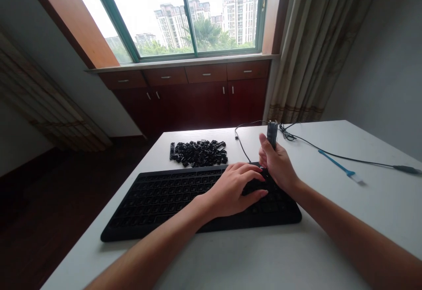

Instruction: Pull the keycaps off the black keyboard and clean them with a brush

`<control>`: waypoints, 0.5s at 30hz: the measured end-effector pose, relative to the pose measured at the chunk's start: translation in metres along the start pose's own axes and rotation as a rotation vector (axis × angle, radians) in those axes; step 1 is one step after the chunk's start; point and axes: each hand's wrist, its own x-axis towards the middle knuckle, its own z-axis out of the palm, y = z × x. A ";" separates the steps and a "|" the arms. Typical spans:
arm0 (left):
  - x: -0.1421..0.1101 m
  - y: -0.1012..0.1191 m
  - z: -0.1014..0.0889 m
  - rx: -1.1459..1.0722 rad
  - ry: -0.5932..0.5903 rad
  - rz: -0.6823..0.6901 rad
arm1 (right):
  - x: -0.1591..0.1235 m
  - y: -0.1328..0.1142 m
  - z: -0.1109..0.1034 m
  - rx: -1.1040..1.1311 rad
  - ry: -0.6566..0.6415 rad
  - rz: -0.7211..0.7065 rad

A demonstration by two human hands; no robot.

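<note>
A black keyboard [174,197] lies on the table, and most of its key positions show bare sockets without caps. My left hand [239,186] rests over its right part, fingers apart and fingertips near the number-pad side. At the keyboard's upper right, my right hand [275,162] is closed in a fist around a dark, see-through handle [272,134], thumb up along it. The handle's lower end is hidden behind the fingers, so I cannot tell what kind of tool it is or whether it touches the keyboard.
Behind the keyboard is a pile of loose black keycaps [199,153], with a long keycap [172,151] standing at its left. A blue brush [339,164] with white bristles lies on the right. A black cable [343,156] runs across the white table [231,255].
</note>
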 end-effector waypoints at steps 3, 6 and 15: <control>0.001 0.001 0.001 0.007 0.010 0.006 | -0.002 0.000 0.000 -0.127 -0.036 -0.020; 0.000 0.002 0.006 0.014 0.067 -0.036 | -0.003 0.000 -0.002 -0.185 -0.185 -0.045; -0.006 0.005 0.008 -0.193 0.310 -0.110 | -0.009 0.002 0.005 -0.395 -0.408 -0.187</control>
